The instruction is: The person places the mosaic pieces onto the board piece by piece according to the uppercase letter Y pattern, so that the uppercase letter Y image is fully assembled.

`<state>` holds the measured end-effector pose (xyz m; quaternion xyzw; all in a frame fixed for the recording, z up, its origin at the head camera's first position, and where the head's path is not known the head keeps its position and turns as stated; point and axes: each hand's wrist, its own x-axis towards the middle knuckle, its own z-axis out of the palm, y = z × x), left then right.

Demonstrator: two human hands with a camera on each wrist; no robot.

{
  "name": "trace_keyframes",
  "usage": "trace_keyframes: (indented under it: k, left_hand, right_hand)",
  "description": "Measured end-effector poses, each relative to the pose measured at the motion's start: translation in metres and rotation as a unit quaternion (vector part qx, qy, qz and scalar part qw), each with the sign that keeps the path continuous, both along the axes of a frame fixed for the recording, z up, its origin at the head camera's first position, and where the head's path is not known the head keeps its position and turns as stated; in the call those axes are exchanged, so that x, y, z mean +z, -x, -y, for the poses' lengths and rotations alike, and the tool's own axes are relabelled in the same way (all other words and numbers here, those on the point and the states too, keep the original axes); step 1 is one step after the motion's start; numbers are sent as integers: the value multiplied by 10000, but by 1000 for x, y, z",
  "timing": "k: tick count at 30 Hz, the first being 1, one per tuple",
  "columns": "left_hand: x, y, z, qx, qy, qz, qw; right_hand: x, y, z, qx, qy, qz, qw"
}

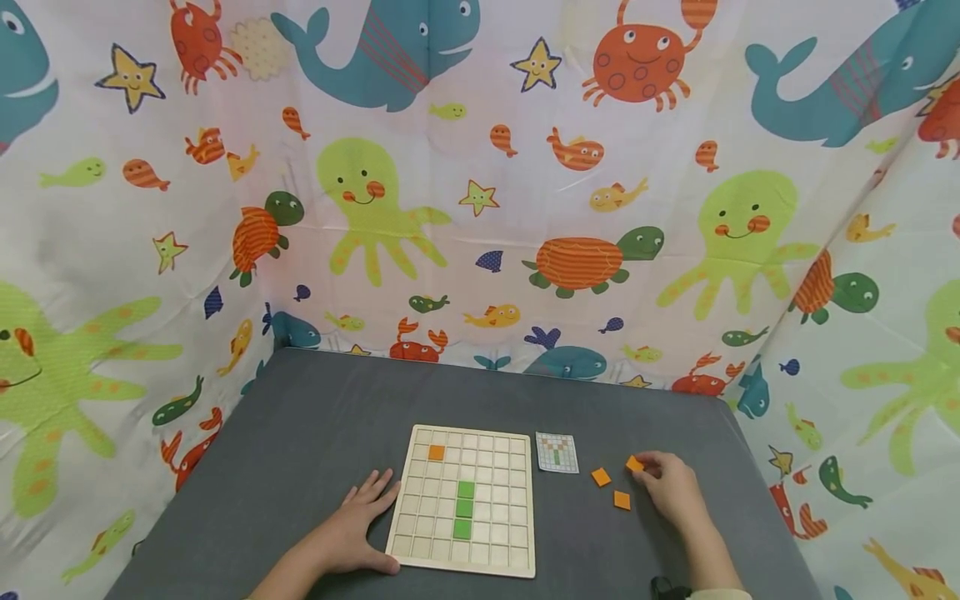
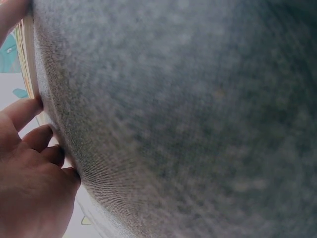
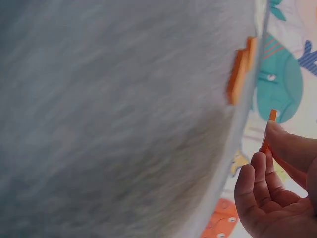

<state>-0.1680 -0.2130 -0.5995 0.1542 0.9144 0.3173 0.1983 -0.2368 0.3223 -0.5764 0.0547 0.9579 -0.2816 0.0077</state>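
Observation:
A wooden grid board [image 1: 510, 467] lies on the grey table with one orange tile [image 1: 436, 452] near its upper left and three green tiles [image 1: 465, 507] in a column at its middle. My left hand [image 1: 352, 525] rests at the board's left side, fingers spread, thumb at the lower left corner. In the left wrist view the fingers [image 2: 29, 111] touch the board's edge. My right hand [image 1: 670, 487] pinches an orange square tile [image 3: 272, 116] between thumb and fingers. Two more orange tiles [image 1: 622, 500] lie just left of that hand.
A small printed pattern card [image 1: 557, 454] lies right of the board, showing a coloured grid. Dark grey cloth [image 1: 337, 417] covers the table. A curtain [image 1: 465, 250] with sea animals stands behind and at both sides. Something black [image 1: 663, 588] is by the right wrist.

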Motion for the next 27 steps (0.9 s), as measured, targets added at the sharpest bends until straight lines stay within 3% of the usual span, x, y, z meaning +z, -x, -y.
trace_keyframes:
  k: [7, 27]
  left_hand:
    - [-1, 1, 0, -37, -68, -42, 10000]
    - [0, -1, -2, 64, 32, -26, 10000]
  right_hand:
    - [19, -2, 19, 238, 103, -414, 9988]
    - [35, 6, 72, 435, 432, -475, 9970]
